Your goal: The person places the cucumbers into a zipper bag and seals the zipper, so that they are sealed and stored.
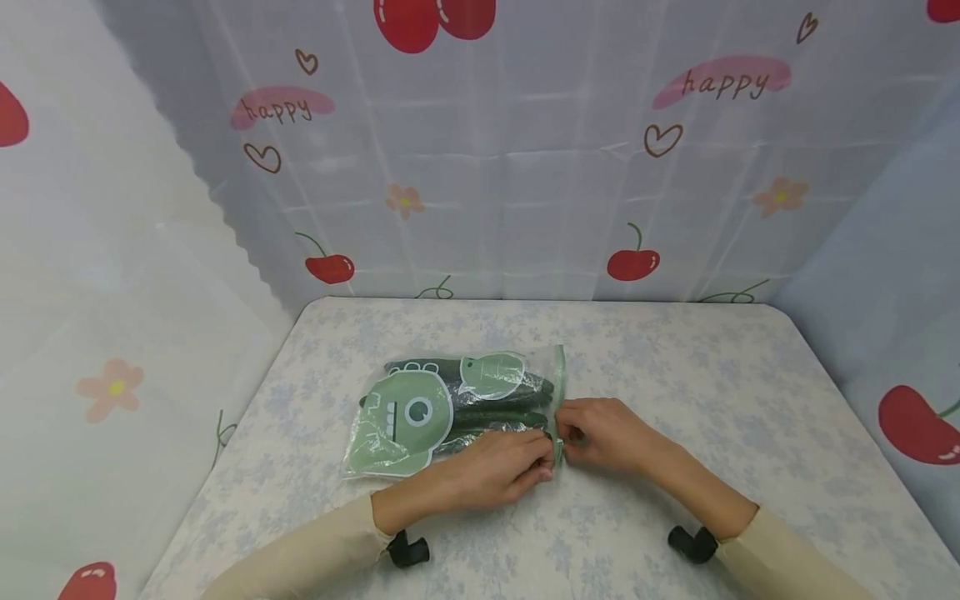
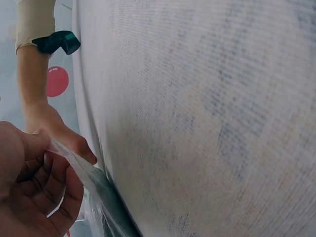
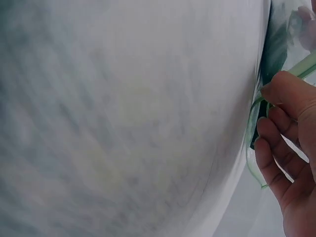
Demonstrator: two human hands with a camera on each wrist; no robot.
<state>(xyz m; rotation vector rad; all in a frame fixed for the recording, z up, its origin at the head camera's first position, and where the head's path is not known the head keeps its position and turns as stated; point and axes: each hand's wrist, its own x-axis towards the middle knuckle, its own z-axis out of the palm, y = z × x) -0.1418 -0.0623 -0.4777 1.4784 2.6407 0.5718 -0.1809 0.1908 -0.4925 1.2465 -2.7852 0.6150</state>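
Observation:
A clear plastic zip bag [image 1: 412, 425] with a green cartoon print lies flat on the table, several dark green cucumbers [image 1: 498, 417] inside it. Along its right end runs a pale green strip [image 1: 559, 371]. My left hand [image 1: 498, 471] pinches the bag's edge near the near right corner; in the left wrist view, clear film [image 2: 74, 160] comes out between thumb and fingers. Just to the right, my right hand [image 1: 607, 433] pinches the green strip between thumb and forefinger [image 3: 276, 91]. Its other fingers are curled beside the bag's rim. The hands partly hide that corner.
The table [image 1: 712, 367] wears a pale cloth with a blue floral pattern. White curtains [image 1: 517, 208] printed with cherries and hearts stand behind it and on both sides. A black wrist mount [image 1: 408, 550] sits below the left sleeve, another [image 1: 692, 544] by the right.

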